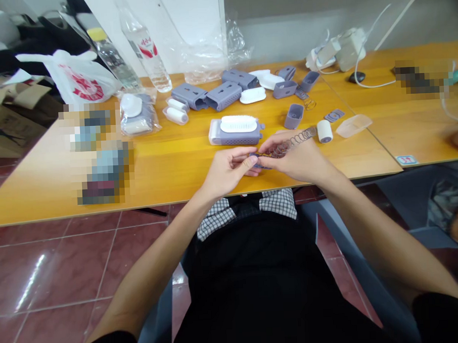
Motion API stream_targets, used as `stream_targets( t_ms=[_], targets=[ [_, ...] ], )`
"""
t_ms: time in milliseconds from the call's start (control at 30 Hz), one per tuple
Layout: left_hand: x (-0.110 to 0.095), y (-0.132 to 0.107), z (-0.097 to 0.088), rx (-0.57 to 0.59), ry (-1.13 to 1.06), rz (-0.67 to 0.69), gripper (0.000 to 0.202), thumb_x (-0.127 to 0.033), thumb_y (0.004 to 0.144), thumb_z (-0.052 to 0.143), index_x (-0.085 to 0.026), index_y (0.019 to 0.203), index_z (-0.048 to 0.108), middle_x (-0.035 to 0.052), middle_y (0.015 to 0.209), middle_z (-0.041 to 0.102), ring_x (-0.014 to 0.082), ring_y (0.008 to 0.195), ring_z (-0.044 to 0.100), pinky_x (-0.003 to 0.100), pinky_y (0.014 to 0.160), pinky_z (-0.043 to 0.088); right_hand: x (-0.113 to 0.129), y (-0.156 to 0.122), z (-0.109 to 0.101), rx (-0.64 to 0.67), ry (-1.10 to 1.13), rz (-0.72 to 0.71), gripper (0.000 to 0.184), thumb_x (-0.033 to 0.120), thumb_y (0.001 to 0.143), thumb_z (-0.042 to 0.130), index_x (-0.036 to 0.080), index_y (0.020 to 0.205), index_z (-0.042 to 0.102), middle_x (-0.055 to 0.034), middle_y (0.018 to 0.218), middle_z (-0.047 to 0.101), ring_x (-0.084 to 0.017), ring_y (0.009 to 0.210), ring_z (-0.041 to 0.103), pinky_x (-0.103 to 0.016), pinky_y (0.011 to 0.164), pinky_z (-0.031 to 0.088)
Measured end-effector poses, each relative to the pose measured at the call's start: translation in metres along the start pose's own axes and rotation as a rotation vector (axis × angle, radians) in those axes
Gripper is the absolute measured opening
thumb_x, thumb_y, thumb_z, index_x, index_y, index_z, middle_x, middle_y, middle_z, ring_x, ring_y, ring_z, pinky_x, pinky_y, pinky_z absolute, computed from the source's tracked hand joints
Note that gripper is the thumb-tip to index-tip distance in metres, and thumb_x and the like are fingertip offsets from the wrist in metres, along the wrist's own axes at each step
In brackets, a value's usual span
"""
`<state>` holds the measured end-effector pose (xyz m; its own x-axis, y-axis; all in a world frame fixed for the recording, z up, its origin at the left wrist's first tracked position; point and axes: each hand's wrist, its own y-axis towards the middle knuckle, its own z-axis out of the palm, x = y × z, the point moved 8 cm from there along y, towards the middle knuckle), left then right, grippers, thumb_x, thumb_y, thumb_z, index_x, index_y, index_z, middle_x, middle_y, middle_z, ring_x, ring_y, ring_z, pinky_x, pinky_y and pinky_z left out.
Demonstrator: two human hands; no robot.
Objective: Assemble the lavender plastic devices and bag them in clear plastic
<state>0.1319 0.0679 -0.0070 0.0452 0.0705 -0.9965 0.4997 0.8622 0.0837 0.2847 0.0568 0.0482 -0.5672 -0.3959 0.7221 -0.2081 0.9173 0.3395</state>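
Both hands meet over the table's front edge around a small grey-purple plastic piece [265,166] with a metal coil spring [294,142] attached or held against it. My left hand [231,169] pinches the piece's left end between thumb and fingers. From the other side my right hand [297,158] grips it, and the spring slants up and right over that hand. Just beyond lies a grey-purple casing [237,138] with a white bristle brush head [239,124] on top. To the right are a small grey cup [294,116], a white roller [325,131] and a slotted grey plate [334,115].
Several grey casings [223,95] and white brush heads [253,95] lie farther back. A clear plastic cover [354,125] is at right. Bottles [145,48], a white bag [80,77] and a bagged set [138,115] stand left. A charger [347,49] and cable are back right.
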Motion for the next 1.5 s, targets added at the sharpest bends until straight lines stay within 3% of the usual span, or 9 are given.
stream_targets(
  t_ms=[167,300,500,733,867,1000,1200,1333,1500],
  targets=[
    [-0.001,-0.002,0.0,-0.052,0.195,0.057,0.051,-0.034,0.091,0.082,-0.013,0.136,0.072,0.0117,0.105,0.083,0.0214,0.089,0.081,0.042,0.089,0.07,-0.011,0.003,-0.009,0.07,-0.05,0.032,0.02,0.035,0.08,0.089,0.023,0.089,0.077,-0.0018,0.078,0.077,-0.022,0.069,0.07,-0.039,0.068,0.056],
    [-0.01,-0.004,0.0,-0.101,0.294,0.165,0.041,-0.02,0.086,0.079,-0.016,0.127,0.074,0.0146,0.132,0.075,0.0166,0.091,0.077,0.032,0.08,0.068,-0.017,0.006,-0.017,0.083,-0.131,0.061,0.025,0.033,0.074,0.093,0.021,0.09,0.077,-0.0011,0.074,0.075,-0.023,0.067,0.07,-0.039,0.067,0.056],
    [-0.021,-0.007,0.008,-0.057,0.521,0.261,0.022,-0.021,0.091,0.074,-0.017,0.113,0.077,0.0104,0.117,0.078,0.0184,0.095,0.075,0.034,0.083,0.067,-0.033,0.011,-0.024,0.074,-0.16,0.091,0.022,0.033,0.074,0.091,0.021,0.084,0.075,-0.0031,0.076,0.078,-0.023,0.069,0.072,-0.038,0.069,0.055],
    [-0.026,-0.016,0.036,0.164,0.953,0.382,0.039,-0.028,0.1,0.07,-0.021,0.138,0.071,0.0127,0.155,0.065,0.0329,0.146,0.058,0.058,0.125,0.046,-0.042,0.011,-0.033,0.071,-0.104,0.08,0.026,0.044,0.08,0.087,0.021,0.085,0.077,-0.0058,0.08,0.079,-0.024,0.073,0.073,-0.04,0.071,0.06],
    [-0.022,-0.019,0.044,0.236,1.071,0.371,0.041,-0.033,0.105,0.064,-0.02,0.143,0.069,0.0128,0.16,0.062,0.0337,0.15,0.054,0.058,0.126,0.043,-0.047,0.009,-0.039,0.117,-0.083,0.067,0.033,0.05,0.075,0.09,0.022,0.089,0.079,-0.007,0.089,0.082,-0.026,0.079,0.077,-0.043,0.075,0.063],
    [-0.018,-0.019,0.045,0.195,1.146,0.356,0.043,-0.037,0.106,0.062,-0.02,0.145,0.068,0.0156,0.169,0.051,0.0351,0.154,0.052,0.058,0.126,0.042,-0.056,0.009,-0.04,0.17,-0.089,0.08,0.035,0.049,0.074,0.093,0.022,0.092,0.079,-0.0071,0.092,0.083,-0.028,0.082,0.079,-0.044,0.078,0.065],
    [-0.017,-0.016,0.034,0.158,1.215,0.307,0.049,-0.043,0.11,0.054,-0.013,0.147,0.066,0.02,0.163,0.058,0.0355,0.155,0.051,0.056,0.129,0.04,-0.069,0.013,-0.042,0.019,-0.135,0.095,0.028,0.037,0.078,0.09,0.022,0.096,0.075,-0.0077,0.09,0.082,-0.028,0.081,0.079,-0.044,0.078,0.064],
    [-0.016,-0.01,0.011,0.208,1.211,0.31,0.049,-0.044,0.112,0.049,-0.015,0.148,0.065,0.0176,0.165,0.057,0.0324,0.157,0.051,0.055,0.131,0.039,-0.072,0.014,-0.038,-0.015,-0.105,0.081,0.027,0.035,0.08,0.09,0.021,0.096,0.074,-0.0073,0.089,0.082,-0.027,0.079,0.078,-0.044,0.078,0.064],
    [-0.017,-0.003,-0.017,0.126,1.205,0.272,0.047,-0.041,0.11,0.051,-0.015,0.146,0.067,0.0161,0.163,0.059,0.0304,0.153,0.055,0.052,0.13,0.041,-0.072,0.019,-0.026,-0.054,-0.081,0.074,0.026,0.033,0.085,0.087,0.02,0.106,0.079,-0.0091,0.098,0.085,-0.027,0.085,0.08,-0.045,0.083,0.065]
  ],
)
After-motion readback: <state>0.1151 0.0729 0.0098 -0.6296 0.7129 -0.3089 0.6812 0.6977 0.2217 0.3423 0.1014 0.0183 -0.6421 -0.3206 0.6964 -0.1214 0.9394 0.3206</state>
